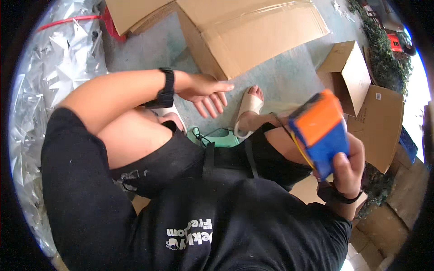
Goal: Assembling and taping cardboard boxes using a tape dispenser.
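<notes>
My left hand (205, 95) reaches across above my knees, fingers stretched out and apart, with nothing in it. It is nearest to the corner of a large cardboard box (253, 43) and does not visibly grip it. On the right, my right hand (348, 169) is closed on an orange and blue boxy thing (320, 133), its thumb on the blue end. That thing is blurred by motion, and its exact kind cannot be made out. A thin yellow strip or cord (302, 149) runs along its left edge.
Clear wrapping with silver star shapes (68, 58) fills the left, crossed by a red band (68, 21). At the right stand an open cardboard box (346, 74) and a cardboard sheet (379, 122). A green thing with black cord (221, 139) lies between my feet. Greenery (391, 63) lines the far right.
</notes>
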Tool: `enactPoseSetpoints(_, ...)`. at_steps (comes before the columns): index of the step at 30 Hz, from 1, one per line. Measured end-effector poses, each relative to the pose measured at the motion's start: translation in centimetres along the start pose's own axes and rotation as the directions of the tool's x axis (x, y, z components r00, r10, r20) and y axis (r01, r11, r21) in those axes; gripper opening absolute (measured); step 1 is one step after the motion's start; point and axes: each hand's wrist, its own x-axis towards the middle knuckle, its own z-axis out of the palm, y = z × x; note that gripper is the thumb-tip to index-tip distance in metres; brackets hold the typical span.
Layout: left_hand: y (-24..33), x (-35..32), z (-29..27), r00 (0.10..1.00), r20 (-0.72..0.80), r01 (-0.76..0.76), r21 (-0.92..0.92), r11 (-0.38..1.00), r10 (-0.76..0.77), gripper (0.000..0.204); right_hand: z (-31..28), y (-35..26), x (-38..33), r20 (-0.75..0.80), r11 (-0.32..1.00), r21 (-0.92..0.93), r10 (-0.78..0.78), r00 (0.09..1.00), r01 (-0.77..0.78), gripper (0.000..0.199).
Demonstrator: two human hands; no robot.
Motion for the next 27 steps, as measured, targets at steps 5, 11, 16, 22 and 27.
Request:
enactPoseSetpoints(5,0.8,4.3,3.9,0.996,0.081,-0.025,-0.196,0.98,0.042,0.105,0.9,0.2,-1.7,-0.274,0.924,0.048,-0.352,0.895,0.378,0.067)
enactPoseSetpoints(11,5.0,2.9,4.9,0.927,0.147,-0.215,-0.543,0.812,0.344,0.109,-1.1,1.8,-1.4,-0.158,0.787,0.361,-0.477,0.864,0.501,0.072)
enactPoseSetpoints(16,8.1,0.6,6.2,0.8,0.005,-0.462,-0.633,0.621,0.6,0.092,-0.1,2.3,-2.8,-0.215,0.813,0.3,-0.452,0.866,0.499,0.071)
enactPoseSetpoints(22,9.5,-1.4,5.9,0.715,-0.12,-0.6,-0.61,0.517,0.689,0.055,1.8,2.7,-3.0,-0.236,0.838,0.26,-0.426,0.873,0.479,0.07)
enactPoseSetpoints(27,10.6,-5.7,4.4,0.571,-0.292,-0.816,-0.305,0.491,0.767,0.04,3.1,3.5,-3.1,-0.259,0.835,0.239,-0.437,0.861,0.496,0.069)
